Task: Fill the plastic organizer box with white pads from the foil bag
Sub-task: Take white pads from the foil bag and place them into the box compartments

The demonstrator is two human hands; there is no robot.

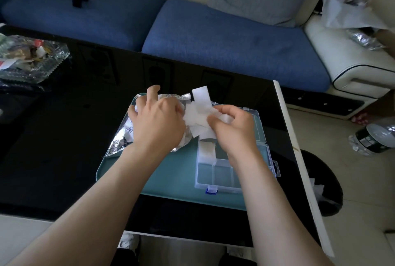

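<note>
A crumpled silver foil bag (pixel 121 141) lies on a teal mat (pixel 171 171), and my left hand (pixel 158 122) grips it from above. A loose bunch of white pads (pixel 196 116) sticks out of the bag's mouth between both hands. My right hand (pixel 233 131) pinches those pads over the clear plastic organizer box (pixel 222 180), whose lid (pixel 258 129) lies open behind it. One white pad (pixel 207 151) rests in the box's far left compartment. The near compartments look bare.
The mat sits on a glossy black table (pixel 64 137) with a white right edge. A glass dish (pixel 27 62) of clutter stands far left. A blue sofa (pixel 224 45) lies beyond, a plastic bottle (pixel 372 139) on the floor at right.
</note>
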